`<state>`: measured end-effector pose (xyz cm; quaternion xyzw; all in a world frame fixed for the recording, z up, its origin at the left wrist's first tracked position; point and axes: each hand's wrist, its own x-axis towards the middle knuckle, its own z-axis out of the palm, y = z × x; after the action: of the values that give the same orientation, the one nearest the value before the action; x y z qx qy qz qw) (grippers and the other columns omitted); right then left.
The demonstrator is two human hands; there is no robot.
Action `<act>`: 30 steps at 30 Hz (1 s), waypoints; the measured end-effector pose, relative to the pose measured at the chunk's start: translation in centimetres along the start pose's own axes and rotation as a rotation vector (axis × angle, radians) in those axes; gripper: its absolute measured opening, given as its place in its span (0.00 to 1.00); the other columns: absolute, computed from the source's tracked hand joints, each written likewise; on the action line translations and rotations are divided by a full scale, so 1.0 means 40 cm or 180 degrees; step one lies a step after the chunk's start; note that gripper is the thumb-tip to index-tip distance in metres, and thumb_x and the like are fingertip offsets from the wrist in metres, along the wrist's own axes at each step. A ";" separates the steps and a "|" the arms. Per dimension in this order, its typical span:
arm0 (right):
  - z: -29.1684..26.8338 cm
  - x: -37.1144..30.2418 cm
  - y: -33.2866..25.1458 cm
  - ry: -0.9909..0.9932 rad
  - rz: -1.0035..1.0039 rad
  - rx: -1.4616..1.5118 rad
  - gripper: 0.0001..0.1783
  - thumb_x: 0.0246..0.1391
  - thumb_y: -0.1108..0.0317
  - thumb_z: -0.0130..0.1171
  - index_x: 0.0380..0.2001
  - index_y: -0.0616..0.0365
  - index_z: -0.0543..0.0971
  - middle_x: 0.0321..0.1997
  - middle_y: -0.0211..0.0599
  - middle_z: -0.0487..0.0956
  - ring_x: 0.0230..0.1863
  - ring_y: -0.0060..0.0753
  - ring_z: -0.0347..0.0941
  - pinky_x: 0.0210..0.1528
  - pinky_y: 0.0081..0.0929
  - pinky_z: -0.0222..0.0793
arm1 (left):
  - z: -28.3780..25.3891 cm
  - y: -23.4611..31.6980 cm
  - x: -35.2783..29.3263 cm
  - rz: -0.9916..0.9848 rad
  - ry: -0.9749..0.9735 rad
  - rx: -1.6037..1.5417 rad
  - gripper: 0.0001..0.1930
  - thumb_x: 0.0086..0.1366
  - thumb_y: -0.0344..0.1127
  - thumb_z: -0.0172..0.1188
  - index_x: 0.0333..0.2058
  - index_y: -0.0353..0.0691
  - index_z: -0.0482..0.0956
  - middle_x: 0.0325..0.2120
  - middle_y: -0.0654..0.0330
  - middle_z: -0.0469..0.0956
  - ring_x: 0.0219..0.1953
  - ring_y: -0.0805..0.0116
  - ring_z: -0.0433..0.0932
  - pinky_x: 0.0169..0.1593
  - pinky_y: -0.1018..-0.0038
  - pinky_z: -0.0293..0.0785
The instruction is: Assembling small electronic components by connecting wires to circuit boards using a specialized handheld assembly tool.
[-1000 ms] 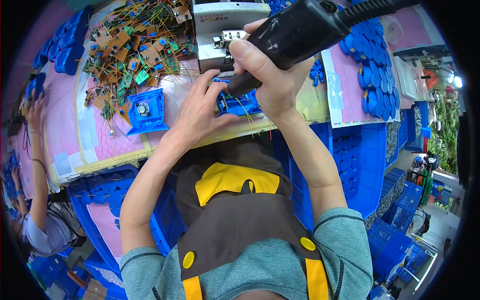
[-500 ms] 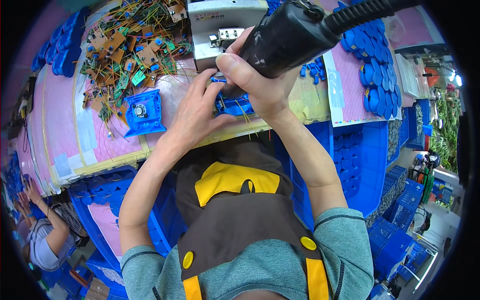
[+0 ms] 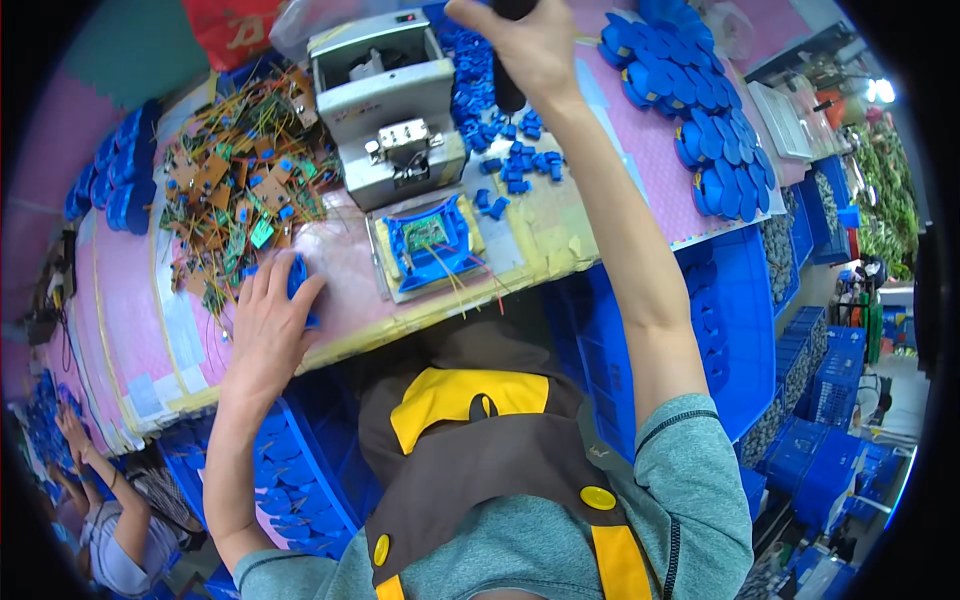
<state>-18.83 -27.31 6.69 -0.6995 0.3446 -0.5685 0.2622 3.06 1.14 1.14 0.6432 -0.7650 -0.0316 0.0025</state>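
At the far edge of the view my right hand (image 3: pixel 540 50) is closed round a black electric screwdriver (image 3: pixel 508 88), most of which lies outside the picture. My left hand (image 3: pixel 268 325) grips a blue plastic housing (image 3: pixel 297 275) on the bench, its fingers curled over it and hiding most of it. Between the hands, a second blue housing (image 3: pixel 447 268) sits in a holder padded with yellow tape. It has a green circuit board (image 3: pixel 424 233) inside, and yellow and red wires hang over its near edge.
A grey metal screw feeder (image 3: pixel 385 100) stands behind the holder. Wired circuit boards (image 3: pixel 235 190) pile up to its left; small blue parts (image 3: pixel 520 165) scatter to its right. Stacked blue pieces (image 3: pixel 725 165) lie farther right. Blue bins (image 3: pixel 730 320) flank me below the bench. Another person's hand (image 3: pixel 72 435) shows at far left.
My right hand has lifted the screwdriver up and away from the central housing. My left hand has left that housing and moved left onto the other one. The view has shifted.
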 end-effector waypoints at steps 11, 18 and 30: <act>-0.072 -0.062 0.145 -0.0363 -0.0198 -0.0681 0.30 0.54 0.57 0.62 0.54 0.65 0.69 0.49 0.50 0.75 0.51 0.47 0.73 0.54 0.36 0.67 | -0.005 0.144 0.136 0.0178 0.1351 -0.3648 0.34 0.43 0.20 0.68 0.53 0.45 0.72 0.57 0.53 0.54 0.61 0.56 0.61 0.62 0.63 0.63; -0.459 -0.177 0.264 -0.0264 -0.0489 -0.2468 0.21 0.53 0.64 0.62 0.48 0.61 0.75 0.50 0.50 0.72 0.55 0.51 0.68 0.59 0.38 0.64 | 0.156 0.129 0.150 0.0522 0.0965 -0.1985 0.34 0.42 0.32 0.75 0.49 0.45 0.68 0.62 0.41 0.56 0.67 0.35 0.51 0.67 0.52 0.54; -1.014 -0.296 0.424 -0.0559 0.0440 -0.4383 0.36 0.50 0.59 0.64 0.59 0.67 0.67 0.56 0.60 0.73 0.57 0.60 0.68 0.60 0.46 0.62 | 0.096 0.013 0.067 0.0301 0.2814 -0.1744 0.34 0.36 0.26 0.74 0.47 0.49 0.73 0.55 0.44 0.64 0.57 0.40 0.66 0.57 0.53 0.67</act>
<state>-62.93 -27.63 -4.68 -0.7264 0.6479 -0.1440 -0.1784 1.93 -1.22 -2.77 0.5357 -0.6828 0.0441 0.4948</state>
